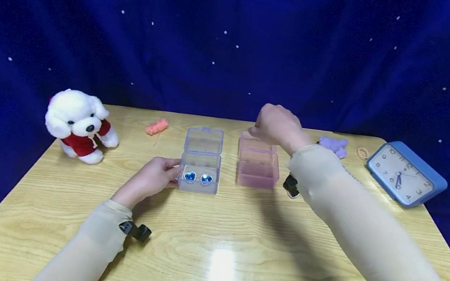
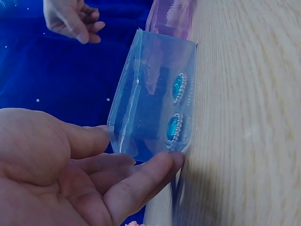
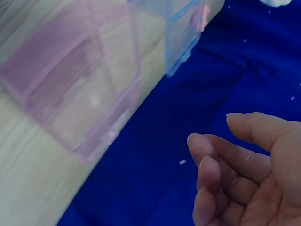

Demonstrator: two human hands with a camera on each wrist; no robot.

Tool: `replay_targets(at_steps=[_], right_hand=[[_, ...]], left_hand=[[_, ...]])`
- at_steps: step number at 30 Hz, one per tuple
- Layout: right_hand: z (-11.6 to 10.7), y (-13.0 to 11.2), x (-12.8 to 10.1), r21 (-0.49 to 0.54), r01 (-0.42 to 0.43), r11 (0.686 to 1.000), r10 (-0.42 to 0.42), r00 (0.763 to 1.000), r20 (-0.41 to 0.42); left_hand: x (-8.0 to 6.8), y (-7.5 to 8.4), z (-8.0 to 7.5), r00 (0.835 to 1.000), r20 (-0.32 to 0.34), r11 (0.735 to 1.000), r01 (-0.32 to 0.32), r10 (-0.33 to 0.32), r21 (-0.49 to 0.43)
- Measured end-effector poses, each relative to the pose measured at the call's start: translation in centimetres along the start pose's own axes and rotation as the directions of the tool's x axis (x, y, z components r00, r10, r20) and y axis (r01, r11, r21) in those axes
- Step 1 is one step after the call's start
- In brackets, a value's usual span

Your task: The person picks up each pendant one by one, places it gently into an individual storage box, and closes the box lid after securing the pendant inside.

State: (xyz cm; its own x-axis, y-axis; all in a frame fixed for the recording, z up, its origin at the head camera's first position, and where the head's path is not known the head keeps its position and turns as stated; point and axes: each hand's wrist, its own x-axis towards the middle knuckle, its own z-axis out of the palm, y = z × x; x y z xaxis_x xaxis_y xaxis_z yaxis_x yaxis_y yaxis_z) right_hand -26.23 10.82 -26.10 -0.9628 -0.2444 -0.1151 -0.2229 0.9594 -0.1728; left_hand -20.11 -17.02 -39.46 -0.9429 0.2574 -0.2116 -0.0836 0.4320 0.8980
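Observation:
A clear bluish plastic box (image 1: 202, 159) stands in the middle of the wooden table (image 1: 235, 240) with its lid open. Two blue heart gems (image 1: 198, 177) lie in its front part, seen through the wall in the left wrist view as gems (image 2: 177, 108). My left hand (image 1: 151, 179) holds the box (image 2: 150, 103) by its left side, thumb and forefinger (image 2: 141, 181) against its edges. Right of it is a pink box (image 1: 257, 170), also open. My right hand (image 1: 276, 125) hovers above the pink box's lid with fingers (image 3: 211, 160) loosely curled and holding nothing.
A white plush dog (image 1: 77, 124) in a red shirt sits at the left edge. An orange hair tie (image 1: 157, 126) lies behind the clear box. At the back right are a purple plush (image 1: 333, 145), a rubber band (image 1: 363, 153) and a blue clock (image 1: 405, 174). A dark blue curtain hangs behind.

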Motion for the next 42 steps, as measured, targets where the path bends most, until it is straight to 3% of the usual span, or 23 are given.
replay_targets(at_steps=[6,12,15,19,23,27,30,34,42], right_hand=[[1.1,2.4,0.4,0.090,-0.047,0.995,0.045,0.999,0.016],[2.0,4.3,0.3,0.105,-0.044,0.994,0.045,0.999,-0.002],[2.0,5.6,-0.3,0.109,-0.049,0.993,0.050,0.999,-0.008],[2.1,7.2,-1.1,0.125,-0.062,0.990,0.063,0.998,-0.010],[2.5,8.5,-1.7,0.112,-0.059,0.992,0.063,0.998,-0.028],[3.6,9.4,-2.1,0.104,-0.033,0.994,0.038,0.998,-0.053],[4.9,9.5,-2.4,0.145,-0.022,0.989,0.028,0.999,-0.041],[6.8,9.2,-2.7,0.217,-0.026,0.976,0.026,1.000,0.003],[9.8,7.9,-3.3,0.187,0.027,0.982,-0.027,1.000,-0.005]], left_hand=[[-0.1,-0.3,-0.1,1.000,0.008,1.000,-0.007,0.007,0.023],[-0.8,-0.3,-1.0,1.000,0.003,0.999,-0.028,0.028,0.047],[-1.6,0.7,-2.3,0.995,-0.049,0.987,-0.076,0.084,0.145],[-2.8,2.9,-2.9,0.975,-0.125,0.965,-0.153,0.182,0.212],[-2.7,4.9,-1.0,0.959,-0.142,0.954,-0.212,0.244,0.213],[-1.0,6.2,1.8,0.963,-0.106,0.955,-0.225,0.248,0.191],[0.6,6.4,3.6,0.974,-0.099,0.968,-0.183,0.202,0.171],[2.2,6.4,5.3,0.980,-0.143,0.978,-0.114,0.139,0.175],[3.4,5.9,7.6,0.987,-0.162,0.999,-0.011,0.019,0.052]])
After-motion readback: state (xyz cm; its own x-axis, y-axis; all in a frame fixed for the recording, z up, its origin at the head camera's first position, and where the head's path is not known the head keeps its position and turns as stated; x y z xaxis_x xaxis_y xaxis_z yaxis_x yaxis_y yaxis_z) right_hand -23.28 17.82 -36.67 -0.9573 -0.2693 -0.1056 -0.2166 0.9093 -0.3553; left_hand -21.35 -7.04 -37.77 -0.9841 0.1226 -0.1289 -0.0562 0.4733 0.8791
